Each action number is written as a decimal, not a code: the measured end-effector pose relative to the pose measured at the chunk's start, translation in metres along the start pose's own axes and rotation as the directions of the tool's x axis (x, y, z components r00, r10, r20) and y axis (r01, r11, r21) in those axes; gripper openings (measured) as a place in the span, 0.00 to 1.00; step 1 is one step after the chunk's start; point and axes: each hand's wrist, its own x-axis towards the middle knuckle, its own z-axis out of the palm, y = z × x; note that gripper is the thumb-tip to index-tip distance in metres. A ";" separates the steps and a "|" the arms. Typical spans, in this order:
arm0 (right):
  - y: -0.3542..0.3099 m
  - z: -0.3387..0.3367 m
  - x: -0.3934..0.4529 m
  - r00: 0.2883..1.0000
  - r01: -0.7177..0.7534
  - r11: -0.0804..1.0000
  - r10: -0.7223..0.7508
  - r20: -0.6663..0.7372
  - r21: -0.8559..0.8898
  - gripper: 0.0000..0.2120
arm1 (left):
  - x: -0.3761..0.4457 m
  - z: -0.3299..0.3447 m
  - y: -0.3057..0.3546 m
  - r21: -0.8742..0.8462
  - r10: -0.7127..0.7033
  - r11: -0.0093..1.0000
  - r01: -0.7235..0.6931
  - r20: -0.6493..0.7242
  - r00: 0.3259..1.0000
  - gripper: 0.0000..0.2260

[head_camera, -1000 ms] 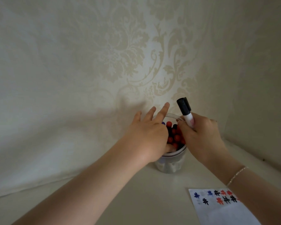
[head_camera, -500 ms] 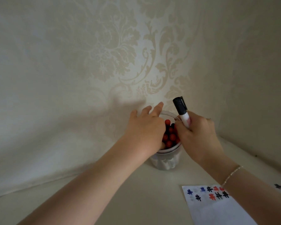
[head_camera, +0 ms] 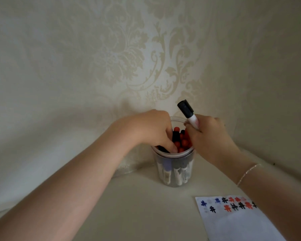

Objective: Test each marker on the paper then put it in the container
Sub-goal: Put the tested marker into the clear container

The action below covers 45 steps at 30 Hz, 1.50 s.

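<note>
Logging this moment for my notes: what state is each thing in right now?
Black marker: capped, upright, gripped by right hand.
Left hand: fingers curled down among the markers.
Container: open, upright, crowded with markers.
Paper: flat, with blue, black and red test marks.

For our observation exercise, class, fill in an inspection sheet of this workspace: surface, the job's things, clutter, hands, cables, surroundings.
Surface: pale tabletop, set in a corner.
Job's things: clear container packed with capped markers, mostly red caps showing; black-capped marker sticking up above the rim; paper at lower right with blue, black and red test marks.
Clutter: nothing seen.
Hands: left hand reaches into the container, fingers curled among the markers; right hand grips the black-capped marker; thin bracelet on the right wrist.
Cables: nothing seen.
Surroundings: cream patterned wallpaper on both walls.
</note>
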 end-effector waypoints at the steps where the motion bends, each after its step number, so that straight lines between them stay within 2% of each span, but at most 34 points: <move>1: 0.000 0.001 -0.003 0.999 0.029 1.000 -0.029 -0.018 0.004 0.14 | -0.001 0.001 0.002 0.035 0.006 0.999 -0.005 -0.015 1.000 0.14; 4: 0.004 0.000 -0.014 0.994 0.095 0.995 -0.092 -0.058 0.040 0.19 | -0.006 0.012 0.006 0.085 0.058 0.995 -0.048 -0.119 0.991 0.17; 7: 0.006 -0.004 -0.019 0.992 0.120 0.992 -0.118 -0.055 0.039 0.18 | -0.012 0.018 0.005 0.120 0.098 0.990 -0.075 -0.192 0.977 0.15; 9: 0.007 -0.004 -0.018 0.995 0.096 0.994 -0.094 -0.046 0.053 0.14 | -0.014 0.016 -0.004 -0.012 0.091 0.996 -0.094 -0.139 0.986 0.10; 11: 0.004 -0.003 -0.019 0.995 0.089 0.995 -0.087 -0.047 0.051 0.13 | -0.017 0.014 -0.007 -0.118 0.089 0.988 -0.097 -0.069 0.994 0.05; 14: -0.002 0.001 -0.022 0.994 0.108 0.991 -0.108 -0.006 0.081 0.15 | -0.014 0.014 -0.001 0.012 0.016 1.000 -0.014 -0.122 0.992 0.10; 16: -0.003 0.002 -0.024 0.995 0.100 0.990 -0.100 -0.013 0.097 0.14 | -0.013 0.013 0.003 0.062 0.036 0.998 -0.026 -0.159 0.987 0.14; 18: 0.000 -0.001 -0.023 0.996 0.073 0.993 -0.069 -0.048 0.090 0.15 | -0.014 0.013 0.000 -0.056 0.057 0.996 -0.067 -0.155 0.986 0.14; 20: 0.003 -0.005 -0.019 1.000 0.023 0.995 -0.021 -0.019 0.101 0.11 | -0.017 0.018 -0.003 -0.155 0.039 0.986 -0.063 -0.150 0.988 0.20; 23: 0.006 -0.013 -0.012 0.979 -0.159 0.952 0.119 0.165 0.262 0.03 | -0.016 0.022 -0.003 -0.180 0.051 0.981 -0.073 -0.122 0.991 0.20; 25: 0.007 -0.017 -0.009 0.956 -0.232 0.928 0.163 0.244 0.291 0.03 | -0.015 0.020 -0.003 -0.228 0.071 0.969 -0.097 -0.119 0.990 0.16; 27: 0.008 -0.019 -0.007 0.963 -0.225 0.941 0.174 0.207 0.254 0.08 | -0.014 0.020 -0.002 -0.271 0.076 0.956 -0.113 -0.143 0.987 0.12; 29: 0.005 -0.022 -0.006 0.971 -0.180 0.965 0.143 0.193 0.191 0.08 | -0.012 0.021 0.000 -0.179 0.088 0.977 -0.114 -0.150 0.985 0.17; 31: 0.001 -0.026 -0.006 0.955 -0.169 0.966 0.111 0.276 0.196 0.04 | -0.011 0.020 0.000 -0.090 0.083 0.992 -0.093 -0.111 0.990 0.21; 32: 0.000 -0.028 -0.006 0.943 -0.164 0.968 0.098 0.317 0.189 0.06 | -0.011 0.018 0.000 -0.077 0.072 0.994 -0.080 -0.098 0.993 0.21; 34: 0.001 -0.028 -0.005 0.941 -0.131 0.980 0.075 0.329 0.152 0.11 | -0.011 0.019 0.000 -0.079 0.063 0.994 -0.074 -0.127 0.990 0.18; 37: 0.003 -0.031 -0.002 0.942 -0.153 0.972 0.089 0.323 0.180 0.07 | -0.014 0.030 0.004 -0.070 0.087 0.992 -0.103 -0.196 0.977 0.15; 40: 0.002 -0.034 -0.003 0.943 -0.124 0.983 0.075 0.323 0.136 0.10 | -0.015 0.033 0.003 -0.149 0.120 0.978 -0.144 -0.161 0.980 0.16; 42: 0.001 -0.034 -0.003 0.955 -0.075 0.996 0.058 0.292 0.050 0.13 | -0.016 0.033 0.001 -0.231 0.120 0.959 -0.162 -0.185 0.975 0.14; 45: -0.001 -0.037 -0.001 0.945 -0.013 0.999 0.029 0.325 -0.053 0.12 | -0.018 0.034 0.005 -0.297 0.097 0.940 -0.165 -0.231 0.968 0.12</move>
